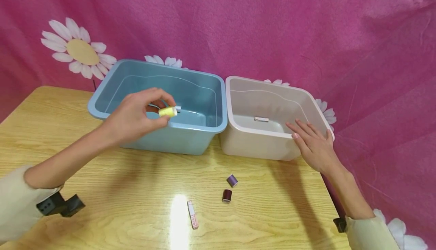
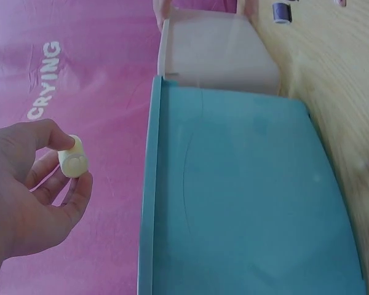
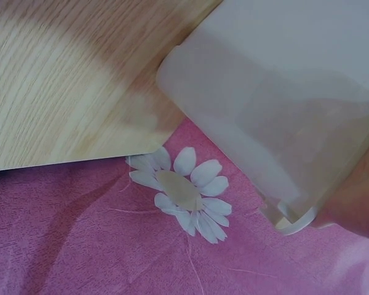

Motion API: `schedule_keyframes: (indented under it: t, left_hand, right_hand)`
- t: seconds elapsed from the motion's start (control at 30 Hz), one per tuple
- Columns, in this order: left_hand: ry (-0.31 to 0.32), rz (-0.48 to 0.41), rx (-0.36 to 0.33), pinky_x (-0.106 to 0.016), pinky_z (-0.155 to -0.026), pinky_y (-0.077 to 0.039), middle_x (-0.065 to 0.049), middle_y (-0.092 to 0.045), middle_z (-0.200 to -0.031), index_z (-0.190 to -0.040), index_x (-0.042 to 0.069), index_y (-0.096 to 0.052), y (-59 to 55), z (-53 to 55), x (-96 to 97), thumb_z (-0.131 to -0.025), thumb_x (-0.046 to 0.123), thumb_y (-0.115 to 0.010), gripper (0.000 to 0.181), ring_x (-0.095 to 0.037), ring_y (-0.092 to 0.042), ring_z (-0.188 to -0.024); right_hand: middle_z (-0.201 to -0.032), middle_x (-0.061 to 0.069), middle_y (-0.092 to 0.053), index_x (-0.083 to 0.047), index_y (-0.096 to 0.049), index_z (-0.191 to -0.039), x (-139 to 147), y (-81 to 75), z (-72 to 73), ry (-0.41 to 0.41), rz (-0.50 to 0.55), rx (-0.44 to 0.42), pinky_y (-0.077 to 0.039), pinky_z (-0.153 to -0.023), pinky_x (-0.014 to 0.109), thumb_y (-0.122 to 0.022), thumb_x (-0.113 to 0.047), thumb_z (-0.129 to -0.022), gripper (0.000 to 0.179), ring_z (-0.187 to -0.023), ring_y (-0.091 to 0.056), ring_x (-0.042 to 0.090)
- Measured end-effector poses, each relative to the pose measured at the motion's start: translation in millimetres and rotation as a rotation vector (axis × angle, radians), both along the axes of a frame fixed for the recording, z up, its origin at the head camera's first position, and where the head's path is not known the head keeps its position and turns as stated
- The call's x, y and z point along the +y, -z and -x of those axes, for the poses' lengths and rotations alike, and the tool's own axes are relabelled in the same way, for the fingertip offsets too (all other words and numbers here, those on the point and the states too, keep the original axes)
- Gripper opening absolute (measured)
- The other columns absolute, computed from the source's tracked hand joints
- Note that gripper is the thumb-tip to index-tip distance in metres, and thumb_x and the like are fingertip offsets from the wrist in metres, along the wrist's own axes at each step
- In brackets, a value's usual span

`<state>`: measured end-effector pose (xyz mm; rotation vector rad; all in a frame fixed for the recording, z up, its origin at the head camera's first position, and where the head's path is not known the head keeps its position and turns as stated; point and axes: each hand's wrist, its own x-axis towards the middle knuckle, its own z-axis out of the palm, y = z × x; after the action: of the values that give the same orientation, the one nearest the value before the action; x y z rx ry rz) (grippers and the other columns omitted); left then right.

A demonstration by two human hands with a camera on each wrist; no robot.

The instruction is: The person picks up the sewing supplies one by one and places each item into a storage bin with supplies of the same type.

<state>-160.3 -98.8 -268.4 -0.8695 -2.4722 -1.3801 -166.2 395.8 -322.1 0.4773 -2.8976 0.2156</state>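
My left hand (image 1: 136,115) pinches a yellow spool of thread (image 1: 167,112) between thumb and fingertips, above the near rim of the blue bin (image 1: 170,140). In the left wrist view the same spool (image 2: 74,161) shows its pale round end. A small pale object (image 1: 178,108) shows past the spool, inside the blue bin. My right hand (image 1: 315,146) rests at the near right rim of the beige bin (image 1: 259,144), its fingers spread over the inside. A small white strip with reddish marks (image 1: 261,119) lies on that bin's floor.
On the wooden table (image 1: 136,212), a purple thread spool (image 1: 232,180) and a dark maroon spool (image 1: 226,196) lie in front of the bins. Nearer is a folded white-and-red measuring tape (image 1: 192,215). A pink flowered cloth (image 1: 238,27) hangs behind.
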Motion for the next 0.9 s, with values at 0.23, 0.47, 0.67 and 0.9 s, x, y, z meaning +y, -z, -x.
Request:
schedule_keyframes:
  t: [0.23, 0.47, 0.67, 0.9]
  left_hand:
    - [-0.026, 0.018, -0.034, -0.029, -0.088, -0.053, -0.004, -0.067, -0.096, -0.105, 0.007, -0.067, -0.8, 12.6, -5.4, -0.088, 0.002, -0.07, 0.018, -0.015, -0.061, -0.087]
    - [-0.027, 0.047, -0.062, -0.029, -0.088, -0.054, -0.006, -0.067, -0.096, -0.106, 0.004, -0.067, 2.8, 29.7, -11.3, -0.086, -0.002, -0.07, 0.021, -0.018, -0.061, -0.09]
    - [-0.043, 0.059, -0.112, -0.038, -0.091, -0.053, -0.005, -0.068, -0.099, -0.106, 0.006, -0.067, 5.3, 41.4, -13.1, -0.087, -0.001, -0.072, 0.021, -0.02, -0.063, -0.094]
    - [-0.033, 0.107, -0.192, -0.04, -0.093, -0.053, -0.009, -0.067, -0.11, -0.121, 0.004, -0.066, 3.9, 51.8, -13.2, -0.09, 0.002, -0.071, 0.032, -0.025, -0.063, -0.102]
  right_hand:
    - [-0.156, 0.014, -0.038, -0.025, -0.046, -0.151, 0.2, -0.8, 0.2, 0.004, -0.006, -0.007, 0.001, -0.1, 0.081, -0.034, -0.034, -0.109, 0.044, -0.137, -0.033, 0.05]
    - [-0.156, 0.014, -0.038, -0.025, -0.046, -0.151, -1.0, -1.8, -0.4, 0.004, -0.003, -0.01, 0.0, -0.101, 0.081, -0.034, -0.035, -0.109, 0.045, -0.137, -0.032, 0.05]
    - [-0.156, 0.013, -0.038, -0.025, -0.047, -0.15, -1.9, -2.1, -0.8, 0.006, 0.0, -0.006, 0.0, -0.101, 0.081, -0.035, -0.035, -0.109, 0.044, -0.138, -0.032, 0.05]
    - [-0.156, 0.014, -0.038, -0.025, -0.047, -0.15, -1.3, -1.4, -1.2, 0.003, -0.001, -0.004, -0.001, -0.1, 0.081, -0.035, -0.035, -0.109, 0.044, -0.137, -0.032, 0.05]
